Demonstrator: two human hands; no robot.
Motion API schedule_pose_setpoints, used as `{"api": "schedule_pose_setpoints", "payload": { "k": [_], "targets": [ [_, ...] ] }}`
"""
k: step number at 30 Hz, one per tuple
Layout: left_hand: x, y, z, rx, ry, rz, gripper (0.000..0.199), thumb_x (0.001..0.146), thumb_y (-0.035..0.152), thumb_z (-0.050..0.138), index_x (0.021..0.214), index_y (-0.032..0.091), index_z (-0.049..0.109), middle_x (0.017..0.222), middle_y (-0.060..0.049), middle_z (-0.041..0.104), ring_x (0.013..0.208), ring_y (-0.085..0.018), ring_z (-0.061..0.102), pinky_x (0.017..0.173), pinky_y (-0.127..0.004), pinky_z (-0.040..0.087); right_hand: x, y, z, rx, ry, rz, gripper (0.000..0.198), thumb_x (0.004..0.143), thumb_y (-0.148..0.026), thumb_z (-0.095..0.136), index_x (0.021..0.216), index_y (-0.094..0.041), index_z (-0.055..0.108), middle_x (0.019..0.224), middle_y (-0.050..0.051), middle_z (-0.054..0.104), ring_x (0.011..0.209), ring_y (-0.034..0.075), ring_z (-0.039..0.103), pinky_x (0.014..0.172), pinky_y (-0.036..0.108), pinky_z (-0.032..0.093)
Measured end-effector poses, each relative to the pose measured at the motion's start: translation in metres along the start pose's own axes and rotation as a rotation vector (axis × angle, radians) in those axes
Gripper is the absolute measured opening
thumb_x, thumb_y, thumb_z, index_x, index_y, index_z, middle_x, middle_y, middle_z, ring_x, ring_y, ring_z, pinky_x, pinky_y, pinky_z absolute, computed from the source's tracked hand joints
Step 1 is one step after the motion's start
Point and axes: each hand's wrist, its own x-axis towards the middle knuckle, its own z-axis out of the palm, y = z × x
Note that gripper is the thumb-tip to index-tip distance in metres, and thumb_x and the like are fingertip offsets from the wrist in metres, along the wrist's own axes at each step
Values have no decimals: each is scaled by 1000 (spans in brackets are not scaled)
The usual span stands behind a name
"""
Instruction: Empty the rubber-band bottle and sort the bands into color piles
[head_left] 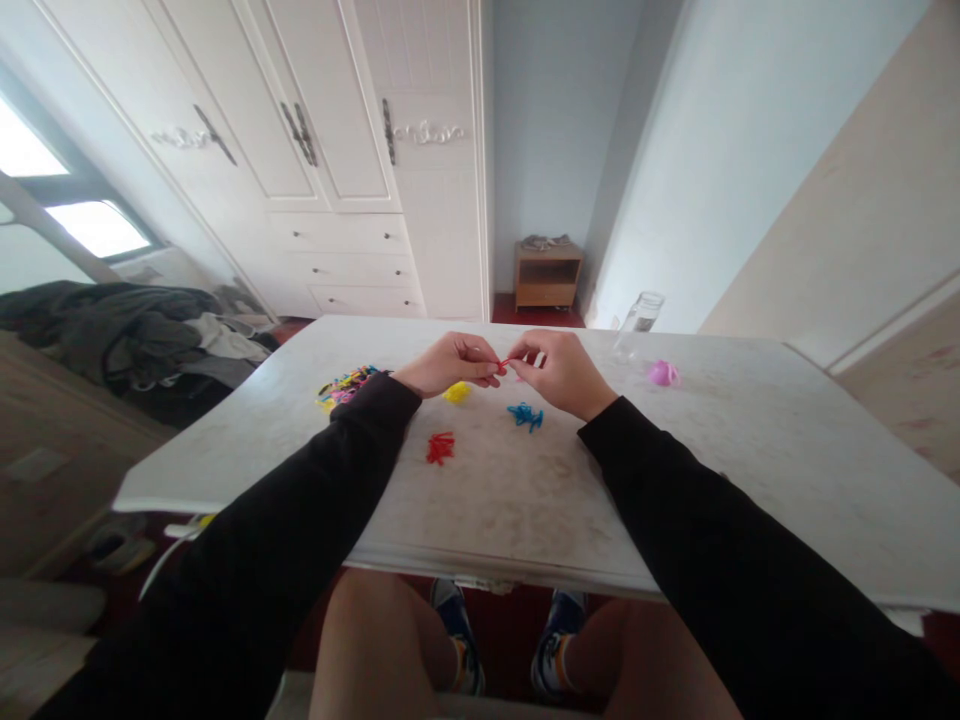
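Observation:
Above the table's far half, my left hand point(466, 362) and my right hand point(553, 368) meet fingertip to fingertip. Both are closed in a pinch on a thin red band point(504, 366), which looks like a small elastic band. Partly behind my left hand lies a yellow pile point(456, 392) of the same sort of pieces. A blue pile point(525, 416) sits below my right hand, and a red pile point(441, 448) is nearer to me. A mixed multicolour heap point(346, 384) lies beside my left wrist, partly covered by the sleeve. A bit of pink shows beneath the right fingers.
The white, stained table point(495, 520) spans the view. Towards its right back stand a clear glass jar point(639, 326) and a pink-purple bundle point(663, 373). Dark clothes point(112, 340) are heaped at the left. A white wardrobe point(330, 180) and a small wooden cabinet point(549, 274) stand beyond.

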Motion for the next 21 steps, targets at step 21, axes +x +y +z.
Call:
{"api": "schedule_pose_setpoints", "payload": {
  "k": [21],
  "targets": [
    [2,1,0,32,60,23,43,60,41,103,76,11,77,68,-6,76,58,-11,69,58,-20,56,1,0,-4,-54,291,99,9,83,-13,64,79,-20,67,79,4,72,70,18,62,68,32,44]
  ]
}}
